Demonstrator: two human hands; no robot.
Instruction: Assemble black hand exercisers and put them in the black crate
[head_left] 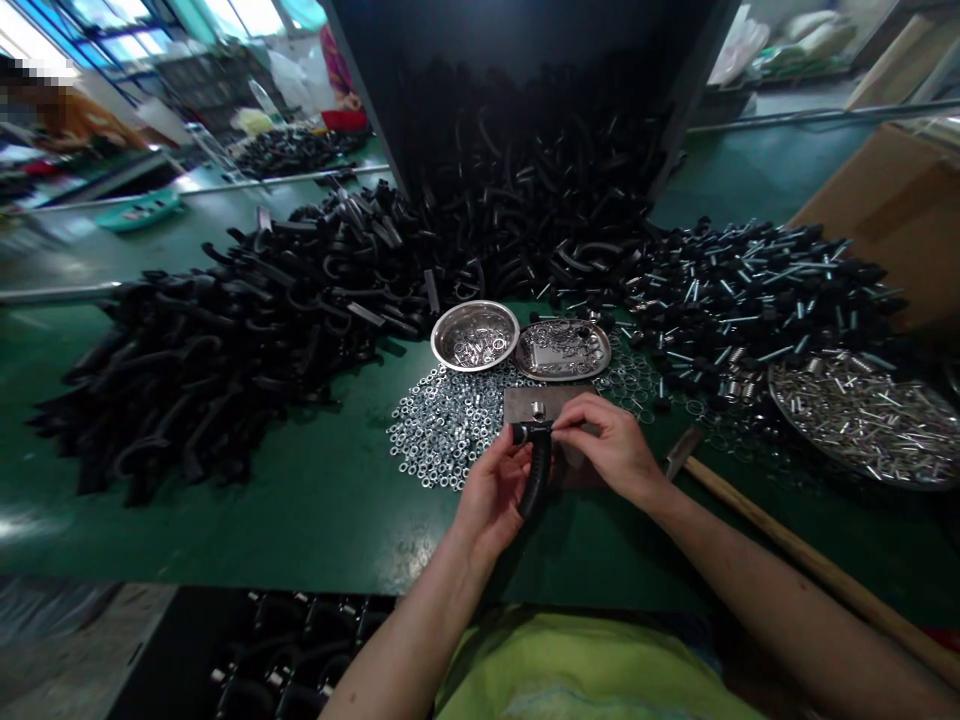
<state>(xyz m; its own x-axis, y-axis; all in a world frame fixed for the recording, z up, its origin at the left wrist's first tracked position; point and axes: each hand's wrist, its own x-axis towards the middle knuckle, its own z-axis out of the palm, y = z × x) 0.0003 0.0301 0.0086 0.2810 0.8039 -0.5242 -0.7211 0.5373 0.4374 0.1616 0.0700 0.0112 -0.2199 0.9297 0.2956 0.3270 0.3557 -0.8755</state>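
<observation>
Left grip [486, 495] holds curved black part [535, 475]; brace it firmly, square up right grip [619, 450], pinched closed at its end.

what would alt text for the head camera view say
Two bare hands work over a green table: the left holds a curved black part, the right touches its top end. Around them lie silvery metal nuts, a round metal bowl and heaped black parts.

can't make out any text, label, brand, number or sign on anything in view.
</observation>
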